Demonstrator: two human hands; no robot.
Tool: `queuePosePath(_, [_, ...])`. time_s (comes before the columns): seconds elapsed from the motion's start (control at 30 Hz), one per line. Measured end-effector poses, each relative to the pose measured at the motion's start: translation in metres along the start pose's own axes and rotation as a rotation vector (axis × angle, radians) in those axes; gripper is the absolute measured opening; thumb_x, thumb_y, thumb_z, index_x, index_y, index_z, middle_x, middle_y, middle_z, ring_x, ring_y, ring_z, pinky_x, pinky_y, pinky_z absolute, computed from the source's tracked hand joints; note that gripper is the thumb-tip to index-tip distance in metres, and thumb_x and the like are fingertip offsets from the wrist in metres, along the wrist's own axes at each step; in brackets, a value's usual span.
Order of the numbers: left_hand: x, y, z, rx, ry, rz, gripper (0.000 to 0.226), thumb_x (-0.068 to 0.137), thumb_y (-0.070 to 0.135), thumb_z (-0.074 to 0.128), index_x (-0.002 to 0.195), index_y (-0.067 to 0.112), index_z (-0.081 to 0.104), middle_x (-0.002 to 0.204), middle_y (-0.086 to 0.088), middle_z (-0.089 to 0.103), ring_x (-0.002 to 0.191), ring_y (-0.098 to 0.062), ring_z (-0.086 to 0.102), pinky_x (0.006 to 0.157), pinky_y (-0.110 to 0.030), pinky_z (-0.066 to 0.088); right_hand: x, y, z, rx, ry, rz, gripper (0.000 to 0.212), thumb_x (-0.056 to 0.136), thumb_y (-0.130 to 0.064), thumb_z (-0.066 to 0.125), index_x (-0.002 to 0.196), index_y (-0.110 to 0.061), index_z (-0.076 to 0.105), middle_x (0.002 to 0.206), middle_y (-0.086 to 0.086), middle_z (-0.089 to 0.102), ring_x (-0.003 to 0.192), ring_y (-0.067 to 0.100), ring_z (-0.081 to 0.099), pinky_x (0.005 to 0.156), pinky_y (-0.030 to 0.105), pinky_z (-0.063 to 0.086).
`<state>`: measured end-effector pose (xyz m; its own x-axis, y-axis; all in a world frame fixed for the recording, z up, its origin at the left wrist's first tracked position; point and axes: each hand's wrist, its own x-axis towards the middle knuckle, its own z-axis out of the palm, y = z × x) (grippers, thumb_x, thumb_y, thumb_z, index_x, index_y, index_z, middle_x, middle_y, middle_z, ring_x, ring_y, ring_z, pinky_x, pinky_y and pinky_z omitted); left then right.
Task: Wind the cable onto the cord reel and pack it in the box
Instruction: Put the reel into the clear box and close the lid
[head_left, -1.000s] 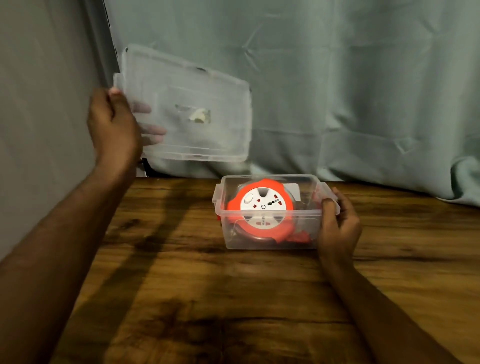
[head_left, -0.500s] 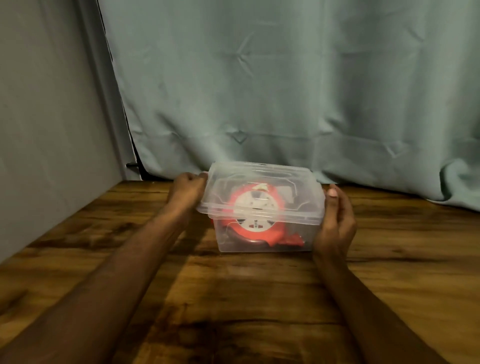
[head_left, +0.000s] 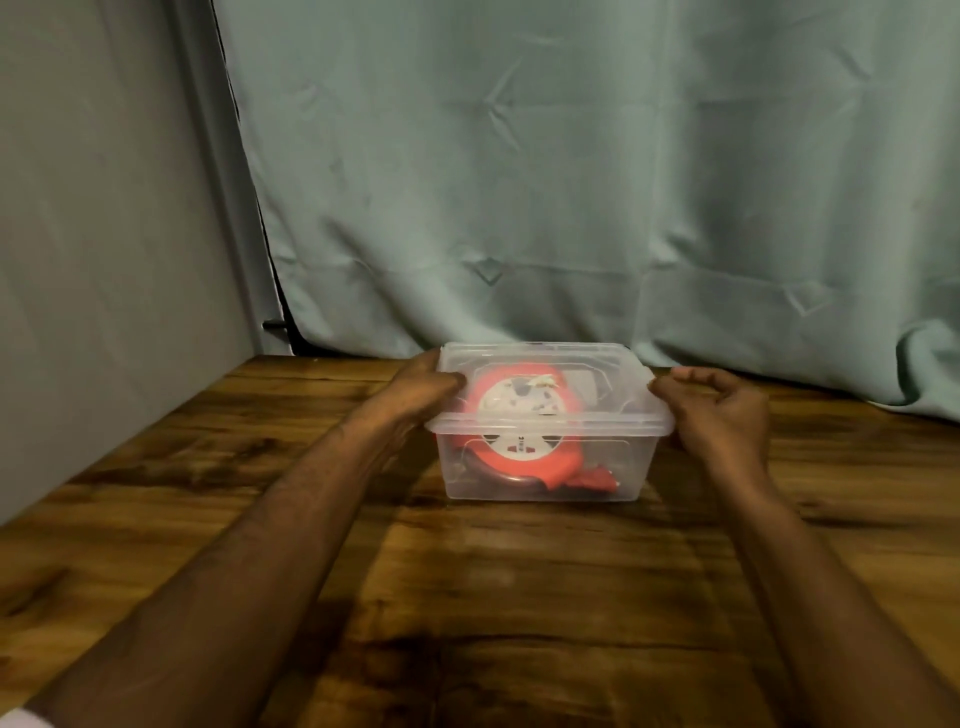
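Currently the clear plastic box (head_left: 545, 467) stands on the wooden desk (head_left: 467, 597), near its far edge and in front of the grey-green curtain (head_left: 571, 182). The lid (head_left: 550, 387) sits on top of the box and covers the whole opening. Inside, seen through the clear walls, the orange cord reel (head_left: 519, 415) lies tilted with its white socket face toward me; a dark loop of cable (head_left: 498, 475) shows under the reel at the bottom of the box (the rest of the cable cannot be made out).

My left hand (head_left: 423, 387) is at the left end of the lid, fingers curled round its edge and the thumb lying on top. My right hand (head_left: 719, 410) is at the right end, thumb and fingertips against the lid's corner, the remaining fingers loosely curled just beside it. Both forearms reach across the desk toward the box. A plain grey wall (head_left: 104, 234) stands to the left of the curtain.
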<state>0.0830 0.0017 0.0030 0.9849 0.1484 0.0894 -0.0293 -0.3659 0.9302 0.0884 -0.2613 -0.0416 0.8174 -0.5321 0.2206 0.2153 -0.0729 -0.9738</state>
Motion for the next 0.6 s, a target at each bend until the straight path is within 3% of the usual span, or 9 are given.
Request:
queuePosePath(0.1, [0.005,0.002,-0.005,0.092,0.007,-0.015,0.038,0.104,0.02,0.046,0.142,0.015,0.049,0.124,-0.003,0.06,0.087,-0.016,0.061,0.067,-0.028,0.049,0.013,-0.016,-0.006,-0.21,-0.153,0.074,0.027,0.074,-0.026,0.084,0.096,-0.012,0.077,0.087,0.011,0.078,0.06,0.019,0.063,0.051,0.028,0.048])
queuePosePath(0.17, [0.01,0.003,-0.006,0.118,0.015,-0.022,0.038,0.106,0.024,0.041,0.141,0.015,0.051,0.119,-0.003,0.059,0.089,-0.02,0.059,0.072,-0.031,0.049,0.019,-0.031,-0.007,-0.331,-0.247,0.099,0.028,0.077,-0.029,0.083,0.098,-0.012,0.076,0.093,0.013,0.077,0.06,0.02,0.062,0.052,0.027,0.048])
queuePosePath(0.23, [0.015,0.003,-0.004,0.136,0.016,-0.041,0.037,0.105,0.018,0.039,0.139,0.016,0.053,0.113,-0.005,0.06,0.078,-0.018,0.06,0.068,-0.031,0.051,0.026,-0.041,-0.002,-0.683,-0.301,-0.045,0.036,0.08,-0.041,0.079,0.111,-0.021,0.075,0.11,0.007,0.076,0.08,0.023,0.071,0.075,0.037,0.06])
queuePosePath(0.33, [0.023,0.002,-0.003,0.221,-0.002,-0.064,0.039,0.104,0.014,0.038,0.139,0.015,0.055,0.109,-0.008,0.06,0.074,-0.02,0.059,0.065,-0.031,0.053,0.032,-0.043,0.019,-1.18,-0.389,-0.398,0.05,0.098,-0.04,0.056,0.147,-0.036,0.051,0.152,-0.001,0.053,0.131,0.027,0.056,0.107,0.045,0.048])
queuePosePath(0.43, [0.027,0.002,-0.006,0.234,-0.026,-0.071,0.039,0.103,0.014,0.039,0.139,0.016,0.055,0.097,-0.004,0.062,0.069,-0.018,0.058,0.054,-0.028,0.052,0.04,-0.045,0.031,-1.258,-0.615,-0.397,0.048,0.106,-0.03,0.038,0.153,-0.035,0.045,0.164,-0.004,0.037,0.146,0.027,0.04,0.12,0.042,0.034])
queuePosePath(0.5, [0.028,-0.001,-0.008,0.219,-0.027,-0.072,0.039,0.103,0.015,0.039,0.138,0.017,0.056,0.095,-0.004,0.065,0.07,-0.02,0.06,0.054,-0.029,0.053,0.043,-0.044,0.032,-1.261,-0.653,-0.377,0.047,0.106,-0.028,0.037,0.152,-0.033,0.046,0.165,-0.004,0.036,0.147,0.027,0.038,0.122,0.041,0.03])
queuePosePath(0.6, [0.027,-0.004,-0.005,0.168,-0.001,-0.032,0.04,0.104,0.014,0.037,0.139,0.017,0.055,0.127,-0.008,0.064,0.088,-0.024,0.061,0.073,-0.031,0.053,0.036,-0.035,0.032,-0.956,-0.525,-0.266,0.044,0.103,-0.018,0.042,0.142,-0.028,0.058,0.157,0.003,0.048,0.138,0.029,0.049,0.116,0.038,0.038])
